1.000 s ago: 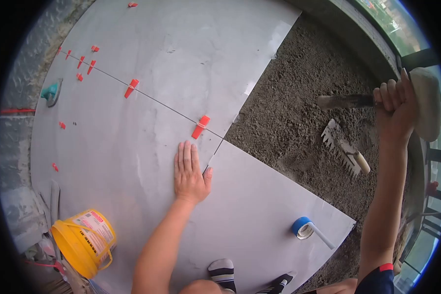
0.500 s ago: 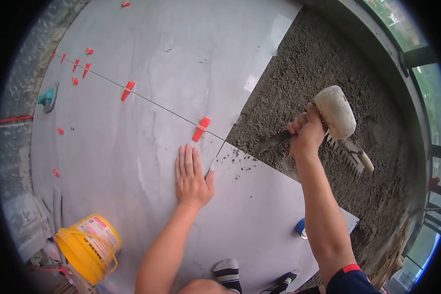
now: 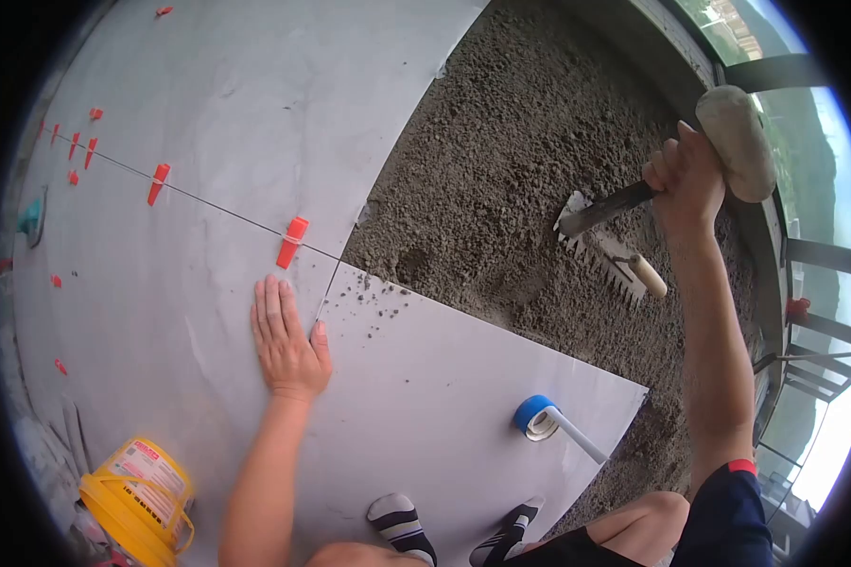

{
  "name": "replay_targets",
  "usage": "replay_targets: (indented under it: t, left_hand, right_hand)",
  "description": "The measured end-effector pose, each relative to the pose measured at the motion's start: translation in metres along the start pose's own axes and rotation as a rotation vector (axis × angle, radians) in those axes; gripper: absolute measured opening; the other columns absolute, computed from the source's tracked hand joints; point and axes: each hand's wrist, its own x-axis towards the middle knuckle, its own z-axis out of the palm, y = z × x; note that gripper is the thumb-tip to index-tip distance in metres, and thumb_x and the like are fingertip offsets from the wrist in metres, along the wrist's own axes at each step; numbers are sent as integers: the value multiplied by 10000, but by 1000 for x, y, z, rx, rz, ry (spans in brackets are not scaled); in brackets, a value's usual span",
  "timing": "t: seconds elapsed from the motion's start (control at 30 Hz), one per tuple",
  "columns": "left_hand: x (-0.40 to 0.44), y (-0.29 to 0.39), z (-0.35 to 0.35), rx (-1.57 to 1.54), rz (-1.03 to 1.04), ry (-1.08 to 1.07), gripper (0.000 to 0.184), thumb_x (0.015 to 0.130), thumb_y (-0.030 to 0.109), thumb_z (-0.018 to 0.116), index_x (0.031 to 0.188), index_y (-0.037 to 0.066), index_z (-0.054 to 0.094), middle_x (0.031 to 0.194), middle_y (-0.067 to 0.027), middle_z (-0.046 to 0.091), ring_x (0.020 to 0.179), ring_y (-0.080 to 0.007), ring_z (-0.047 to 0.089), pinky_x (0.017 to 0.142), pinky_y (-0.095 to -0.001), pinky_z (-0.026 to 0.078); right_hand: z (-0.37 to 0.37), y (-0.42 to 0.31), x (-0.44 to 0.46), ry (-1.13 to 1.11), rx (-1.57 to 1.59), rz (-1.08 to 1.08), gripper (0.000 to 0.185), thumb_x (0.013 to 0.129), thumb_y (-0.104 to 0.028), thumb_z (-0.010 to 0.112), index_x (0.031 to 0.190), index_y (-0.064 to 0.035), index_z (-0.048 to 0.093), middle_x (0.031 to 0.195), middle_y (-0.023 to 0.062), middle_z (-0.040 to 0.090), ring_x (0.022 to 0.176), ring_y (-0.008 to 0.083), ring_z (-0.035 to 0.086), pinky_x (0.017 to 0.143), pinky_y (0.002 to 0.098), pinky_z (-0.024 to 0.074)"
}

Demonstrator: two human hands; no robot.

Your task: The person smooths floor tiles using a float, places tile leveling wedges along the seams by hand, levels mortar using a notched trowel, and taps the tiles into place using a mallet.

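My left hand (image 3: 291, 352) lies flat on a large pale grey floor tile (image 3: 161, 312), fingers stretched out, close to the joint where the tiles meet. My right hand (image 3: 688, 184) is closed round the dark handle of a mallet (image 3: 739, 142), gripping it near the off-white head. That mallet is held up over a bed of grey, crumbly mortar (image 3: 501, 123). Below its handle end rests a notched trowel (image 3: 600, 255) with a pale grip. A red levelling wedge (image 3: 293, 242) sits across the joint just above my left fingertips.
A yellow bucket (image 3: 134, 515) stands at lower left. A roll of blue-edged tape (image 3: 537, 418) lies near my socked feet. More red wedges (image 3: 159, 183) line the joint, and a teal-handled tool (image 3: 32, 217) is at far left. Windows and a ledge bound the right side.
My right hand has raised the mallet up and to the right. The view has shifted right, and more of the tape roll shows. My left hand stays flat on the tile.
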Motion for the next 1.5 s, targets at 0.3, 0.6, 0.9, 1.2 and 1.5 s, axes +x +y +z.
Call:
replay_targets:
  t: [0.3, 0.6, 0.9, 1.2, 1.5]
  left_hand:
    - [-1, -4, 1, -2, 11, -8, 724, 945, 334, 463, 1503, -72, 244, 1574, -245, 239, 1477, -410, 196, 1192, -530, 171]
    - [-1, -2, 0, -14, -7, -11, 731, 944, 332, 465, 1509, -68, 230, 1587, -224, 225, 1484, -402, 178, 1198, -526, 154]
    - [-3, -5, -2, -30, -24, -28, 723, 946, 340, 472, 1507, -58, 246, 1583, -218, 237, 1484, -383, 191, 1200, -516, 159]
    - [-3, 1, 0, -10, -26, -12, 688, 946, 298, 448, 1513, -39, 250, 1585, -207, 243, 1484, -377, 195, 1203, -512, 151]
    - [-2, -3, -1, -12, -21, 11, 681, 924, 255, 441, 1509, -40, 257, 1588, -191, 250, 1488, -371, 193, 1207, -511, 148]
  right_hand:
    - [7, 174, -90, 173, 82, 514, 262, 938, -180, 546, 730, -152, 391, 561, -28, 219, 476, 136, 244, 512, 326, 273]
    - [-4, 72, -35, 76, 146, 157, 326, 948, -134, 520, 672, -140, 346, 548, -37, 235, 458, 120, 232, 488, 313, 270]
    - [10, 155, -60, 193, 46, 363, 170, 912, -129, 597, 828, -107, 451, 572, -15, 330, 456, 126, 324, 461, 336, 313]
    - [-40, -33, -50, -225, -765, 312, 246, 1031, -272, 496, 983, -32, 527, 677, -39, 399, 511, 67, 393, 466, 258, 360]
    - [-46, 51, -102, -313, -752, 799, 355, 1060, -373, 392, 886, -78, 485, 650, -28, 430, 473, 108, 418, 439, 309, 411]
